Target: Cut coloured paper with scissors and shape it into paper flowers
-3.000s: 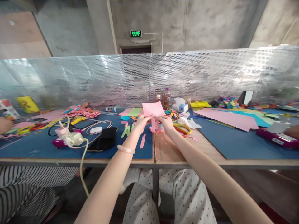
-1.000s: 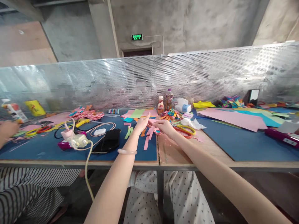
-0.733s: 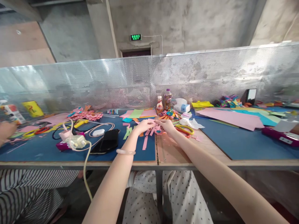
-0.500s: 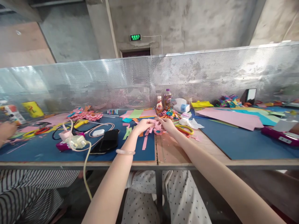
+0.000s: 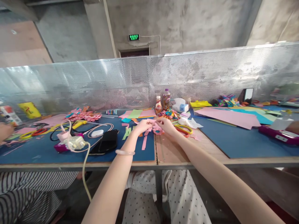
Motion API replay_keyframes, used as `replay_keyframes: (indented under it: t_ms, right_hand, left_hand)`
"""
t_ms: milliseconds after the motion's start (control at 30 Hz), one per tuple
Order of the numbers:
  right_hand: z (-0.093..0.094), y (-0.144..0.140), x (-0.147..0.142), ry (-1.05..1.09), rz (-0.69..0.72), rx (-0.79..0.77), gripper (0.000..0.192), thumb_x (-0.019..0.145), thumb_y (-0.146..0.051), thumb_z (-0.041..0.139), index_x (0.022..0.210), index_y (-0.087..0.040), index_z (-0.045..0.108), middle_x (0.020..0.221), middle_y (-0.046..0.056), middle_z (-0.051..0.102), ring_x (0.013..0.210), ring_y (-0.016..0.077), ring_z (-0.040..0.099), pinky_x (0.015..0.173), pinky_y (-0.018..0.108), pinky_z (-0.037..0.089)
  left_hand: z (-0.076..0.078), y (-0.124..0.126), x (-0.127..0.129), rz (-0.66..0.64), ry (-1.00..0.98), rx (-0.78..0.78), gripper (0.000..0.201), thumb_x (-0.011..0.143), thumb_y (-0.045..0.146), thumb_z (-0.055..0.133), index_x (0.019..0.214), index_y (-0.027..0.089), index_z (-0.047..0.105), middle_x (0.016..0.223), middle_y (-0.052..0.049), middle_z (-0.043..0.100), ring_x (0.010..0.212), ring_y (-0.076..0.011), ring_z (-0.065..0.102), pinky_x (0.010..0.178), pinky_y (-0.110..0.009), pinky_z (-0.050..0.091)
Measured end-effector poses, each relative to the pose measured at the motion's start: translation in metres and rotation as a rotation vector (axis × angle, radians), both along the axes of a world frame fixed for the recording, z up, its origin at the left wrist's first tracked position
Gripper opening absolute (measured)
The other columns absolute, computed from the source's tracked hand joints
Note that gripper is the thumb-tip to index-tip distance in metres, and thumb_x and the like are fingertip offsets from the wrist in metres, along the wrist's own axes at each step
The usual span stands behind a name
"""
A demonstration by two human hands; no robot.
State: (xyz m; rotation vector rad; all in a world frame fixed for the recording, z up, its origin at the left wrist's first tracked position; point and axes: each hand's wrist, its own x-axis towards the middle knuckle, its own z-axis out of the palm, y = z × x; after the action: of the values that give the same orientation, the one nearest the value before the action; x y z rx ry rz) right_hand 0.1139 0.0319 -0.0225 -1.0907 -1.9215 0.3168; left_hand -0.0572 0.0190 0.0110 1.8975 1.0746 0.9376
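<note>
My left hand [image 5: 144,125] and my right hand [image 5: 165,126] meet over the seam of the table, both with fingers pinched. Between their fingertips is a small piece of pink paper [image 5: 155,125]; its exact shape is partly hidden. Just below my right fingers lies a pink paper ring with a scalloped edge [image 5: 158,132]. Pink paper strips [image 5: 144,143] lie under and beside my left hand, with green paper strips [image 5: 126,133] further left. To the right of my right hand rest yellow-handled scissors [image 5: 184,129].
Behind my hands stand a small bottle [image 5: 158,105], a taller bottle [image 5: 166,100] and a tissue pack [image 5: 181,105]. A black phone [image 5: 106,141] and cabled power strip [image 5: 70,143] lie left. Large pink paper [image 5: 229,115] lies right. Another person's hand [image 5: 6,132] is at far left.
My right fingers have curled in more and shifted slightly, with the pink paper still between the hands. The whole view has moved a little.
</note>
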Motion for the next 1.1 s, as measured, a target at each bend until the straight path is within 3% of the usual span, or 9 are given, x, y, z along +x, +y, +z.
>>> replay_keyframes:
  t_ms: [533,800,1100]
  right_hand:
    - [0.008,-0.013,-0.002,-0.040,0.034,-0.044,0.015,0.081,-0.023,0.054,0.077,-0.015,0.066,0.070,0.000,0.065,0.062,0.0109,0.055,0.061,0.023,0.042]
    - [0.003,-0.007,0.002,-0.102,0.047,-0.131,0.023,0.087,-0.033,0.051,0.091,-0.012,0.060,0.083,0.001,0.062,0.070,0.0110,0.059,0.063,0.028,0.050]
    - [0.002,-0.007,0.002,-0.168,0.086,-0.144,0.021,0.087,-0.031,0.052,0.094,-0.012,0.060,0.089,0.002,0.062,0.075,0.0122,0.060,0.067,0.029,0.051]
  left_hand:
    - [-0.002,0.005,0.000,0.046,0.139,0.076,0.020,0.065,0.025,0.056,0.077,0.017,0.071,0.070,-0.002,0.067,0.072,-0.0178,0.060,0.067,-0.025,0.046]
    - [0.001,-0.002,0.001,0.037,0.222,0.058,0.022,0.069,0.024,0.048,0.075,0.015,0.067,0.059,0.000,0.059,0.045,-0.0101,0.046,0.043,-0.021,0.034]
    - [0.001,0.001,0.005,0.035,0.239,0.083,0.019,0.068,0.020,0.047,0.072,0.015,0.065,0.065,0.000,0.059,0.056,-0.0114,0.049,0.051,-0.021,0.036]
